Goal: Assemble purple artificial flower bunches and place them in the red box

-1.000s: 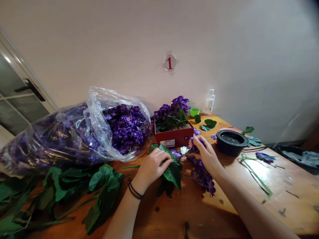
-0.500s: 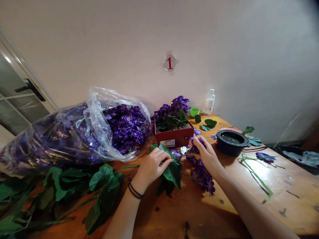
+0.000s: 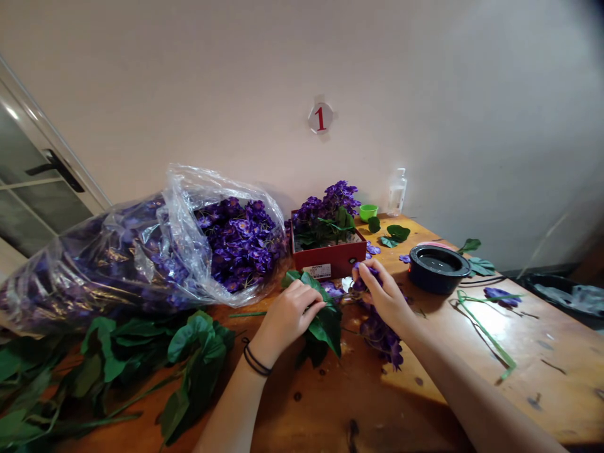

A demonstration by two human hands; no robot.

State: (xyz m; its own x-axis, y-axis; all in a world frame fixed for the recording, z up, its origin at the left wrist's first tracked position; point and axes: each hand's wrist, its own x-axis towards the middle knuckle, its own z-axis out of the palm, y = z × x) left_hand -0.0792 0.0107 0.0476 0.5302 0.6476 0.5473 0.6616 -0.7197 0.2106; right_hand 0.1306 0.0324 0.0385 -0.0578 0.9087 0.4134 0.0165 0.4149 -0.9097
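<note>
My left hand point(image 3: 296, 313), with a dark band at the wrist, is closed on a stem with broad green artificial leaves point(image 3: 326, 324); the stem inside the grip is hidden. To its right, my right hand point(image 3: 383, 290) pinches a cluster of purple artificial flowers point(image 3: 381, 336), whose lower blooms hang below the fingers. A white petal point(image 3: 346, 284) shows by the right fingertips. Just behind both hands sits a red box point(image 3: 330, 257) with purple flowers and green leaves in it.
A clear plastic bag point(image 3: 184, 245) full of purple flowers lies at the left, with leafy green stems point(image 3: 198, 352) before it. Rightward are a round black pot point(image 3: 438, 270), a green cup point(image 3: 369, 212), a clear bottle point(image 3: 397, 192), loose leaves point(image 3: 399, 233) and a cut green stem point(image 3: 488, 336).
My right hand has shifted slightly left, toward my left hand, and the purple flowers have moved with it. My left hand has stayed in place.
</note>
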